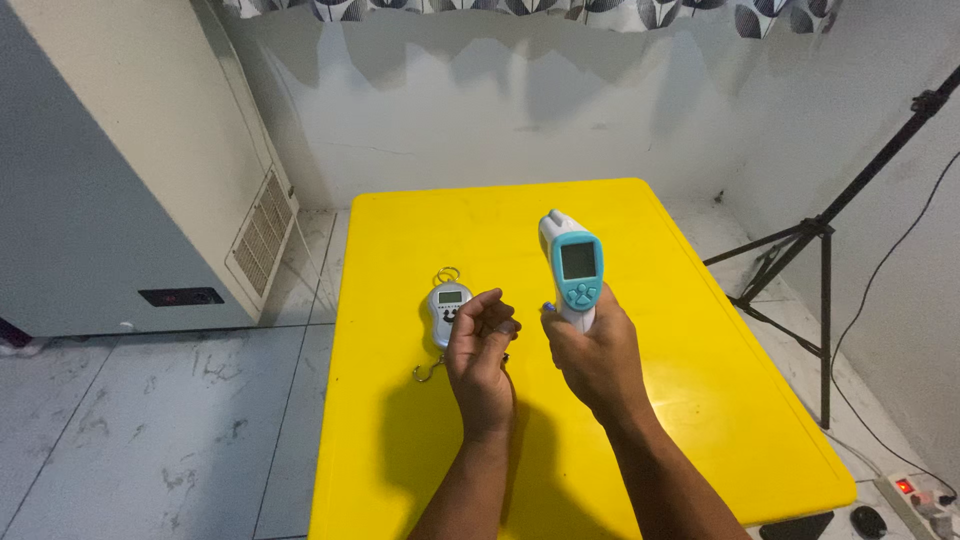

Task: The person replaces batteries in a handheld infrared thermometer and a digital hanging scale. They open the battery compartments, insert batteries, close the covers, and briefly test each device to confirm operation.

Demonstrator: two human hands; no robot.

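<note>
My right hand (597, 358) grips the handle of a white and light-blue infrared thermometer (571, 268), held upright above the yellow table (700, 330) with its small screen facing me. My left hand (480, 350) hovers just left of it, fingers curled loosely with nothing in them. Below and beside my left hand a small grey hanging scale (449, 308) with a metal ring and a hook (427, 373) lies flat on the table.
A large white chest appliance (130, 190) stands on the tiled floor at the left. A black tripod stand (815, 250) rises at the right by the wall. A power strip (915, 492) and cables lie on the floor at the bottom right.
</note>
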